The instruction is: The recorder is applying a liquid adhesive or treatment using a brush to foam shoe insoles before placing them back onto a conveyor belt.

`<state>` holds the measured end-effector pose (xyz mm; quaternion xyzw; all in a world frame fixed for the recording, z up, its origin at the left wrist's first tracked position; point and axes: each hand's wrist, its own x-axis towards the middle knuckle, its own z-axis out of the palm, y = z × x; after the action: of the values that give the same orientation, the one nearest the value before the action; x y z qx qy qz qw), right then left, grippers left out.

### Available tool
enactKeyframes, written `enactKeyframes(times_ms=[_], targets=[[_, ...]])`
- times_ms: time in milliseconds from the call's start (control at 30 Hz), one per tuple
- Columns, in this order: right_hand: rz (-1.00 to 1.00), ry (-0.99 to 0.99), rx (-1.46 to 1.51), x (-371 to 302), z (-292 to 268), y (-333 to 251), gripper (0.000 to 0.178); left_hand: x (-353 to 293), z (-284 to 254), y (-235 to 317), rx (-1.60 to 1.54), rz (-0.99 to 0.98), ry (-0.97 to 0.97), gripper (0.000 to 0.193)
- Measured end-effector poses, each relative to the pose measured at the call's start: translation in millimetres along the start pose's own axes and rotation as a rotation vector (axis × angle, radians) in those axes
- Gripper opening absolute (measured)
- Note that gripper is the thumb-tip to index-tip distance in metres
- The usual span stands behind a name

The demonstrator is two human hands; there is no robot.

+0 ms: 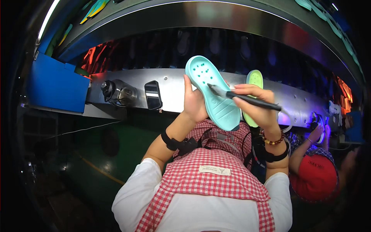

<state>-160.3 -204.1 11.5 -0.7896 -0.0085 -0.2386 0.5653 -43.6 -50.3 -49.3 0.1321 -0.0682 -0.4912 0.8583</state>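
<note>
While left hand (196,103) grips mint sole (221,112), right hand (258,101) pinches black-handled tool (266,104), far end's dotted, near end looks dot-free.

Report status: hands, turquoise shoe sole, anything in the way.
Left hand holding turquoise sole. Right hand gripping black tool, tip at sole. Green sole partly behind right hand; nothing seen blocking.

A pale label (215,170) sewn on the chest of the checked apron (185,178) bears a line of dark print with smaller print by it, and a dark, pointed emblem toward its right end. A red cap (313,179), worn by a co-worker at the right, carries one short row of dark lettering. Faint marks on the turquoise sole (215,102) are too small to read.
</note>
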Motion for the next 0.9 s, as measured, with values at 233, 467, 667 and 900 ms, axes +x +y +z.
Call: enactKeyframes(times_ms=[233, 467, 667, 900], targets=[[-0.338, -0.438, -0.292, -15, -7, -37, 0.022, -5, 5, 25, 0.115, 0.206, 0.105, 0.088], [-0.186, -0.207, -0.051, 7, 7, -42, 0.021, -1, 21, 5, 0.138, 0.184, 0.043, 0.092], [-0.048, -0.187, 0.147, -12, -7, -39, 0.022, -7, 33, 22, 0.021, 0.256, 0.099, 0.09], [-0.101, -0.414, 0.46, -11, -15, -29, 0.024, -11, 58, 37, 0.184, 0.326, -0.038, 0.087]])
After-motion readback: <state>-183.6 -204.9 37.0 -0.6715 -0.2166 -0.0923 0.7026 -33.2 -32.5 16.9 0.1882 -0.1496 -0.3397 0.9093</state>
